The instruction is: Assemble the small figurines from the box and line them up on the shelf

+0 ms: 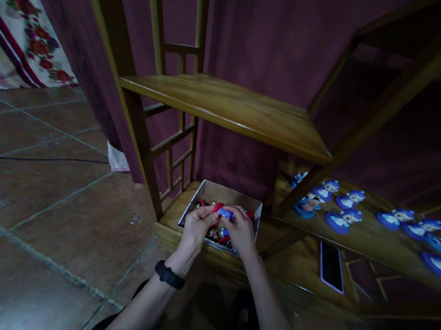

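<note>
Over an open cardboard box (222,192) on the bottom shelf, my two hands meet around a small purple-and-red figurine (225,213). My left hand (199,223), with a black band on the wrist, pinches its red side. The fingers of my right hand (241,227) are closed around the purple side. Fingers cover much of the piece, so its full shape is hidden. Below the hands, inside the box, lie several small red, black and purple figurine pieces (214,234).
Right of the box, several purple-and-white figurines (343,219) on round bases stand along a raised shelf (365,234). A phone (331,267) lies below them. A wooden shelf board (230,105) spans above the box. A black cable (35,160) crosses the tiled floor.
</note>
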`<state>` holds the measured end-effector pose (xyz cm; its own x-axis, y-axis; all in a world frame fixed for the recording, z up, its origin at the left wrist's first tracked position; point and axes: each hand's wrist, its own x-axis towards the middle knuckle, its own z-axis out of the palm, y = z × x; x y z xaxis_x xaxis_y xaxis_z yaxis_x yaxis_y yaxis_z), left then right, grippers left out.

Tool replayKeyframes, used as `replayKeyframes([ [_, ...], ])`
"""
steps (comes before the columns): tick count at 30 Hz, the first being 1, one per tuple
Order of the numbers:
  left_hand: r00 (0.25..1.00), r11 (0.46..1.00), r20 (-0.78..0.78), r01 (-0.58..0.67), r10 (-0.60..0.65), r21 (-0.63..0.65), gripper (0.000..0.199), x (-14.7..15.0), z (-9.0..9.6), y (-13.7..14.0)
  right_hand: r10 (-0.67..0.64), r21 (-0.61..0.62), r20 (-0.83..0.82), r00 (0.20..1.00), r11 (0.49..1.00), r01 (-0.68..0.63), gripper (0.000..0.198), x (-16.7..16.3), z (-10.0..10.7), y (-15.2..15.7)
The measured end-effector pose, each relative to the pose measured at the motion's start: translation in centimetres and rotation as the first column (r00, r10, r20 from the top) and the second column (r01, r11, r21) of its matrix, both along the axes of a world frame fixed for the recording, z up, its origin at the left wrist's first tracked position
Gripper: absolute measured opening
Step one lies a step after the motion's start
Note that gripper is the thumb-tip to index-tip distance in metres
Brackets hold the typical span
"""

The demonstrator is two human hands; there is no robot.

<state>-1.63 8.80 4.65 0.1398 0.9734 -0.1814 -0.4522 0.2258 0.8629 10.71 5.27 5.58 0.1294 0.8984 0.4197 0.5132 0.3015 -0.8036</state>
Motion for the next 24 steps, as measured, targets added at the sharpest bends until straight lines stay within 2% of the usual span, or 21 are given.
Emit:
replayKeyframes([
  [8, 0.998, 0.998, -0.016, -0.063, 0.064, 0.02, 0.027, 0.4, 0.0, -0.4, -0.051, -0.011, -0.062, 0.997, 0.999, 0.051, 0.025, -0.3, -0.7, 0.3],
  [12, 0.999, 0.999, 0.021, -0.043, 0.044, -0.008, 0.029, 0.2, -0.2, -0.3, -0.014, -0.014, -0.002, 1.0, 1.0, 0.014, 0.026, -0.3, -0.6, 0.2],
  [18, 0.998, 0.993, 0.058, 0.025, -0.019, -0.112, 0.027, -0.5, -0.5, 0.0, -0.001, -0.029, 0.089, 0.996, 1.0, 0.004, 0.03, -0.7, -0.3, -0.2],
  [21, 0.995, 0.975, 0.081, 0.067, -0.051, -0.21, 0.02, -0.9, -0.6, 0.3, 0.003, -0.061, 0.074, 0.997, 0.998, 0.001, 0.041, -0.6, -0.4, -0.2],
  [24, 0.98, 0.938, 0.159, 0.165, -0.12, -0.306, 0.016, -1.4, -0.8, 0.6, -0.031, -0.096, 0.012, 0.999, 0.995, 0.032, 0.052, 0.2, -0.9, 0.2],
])
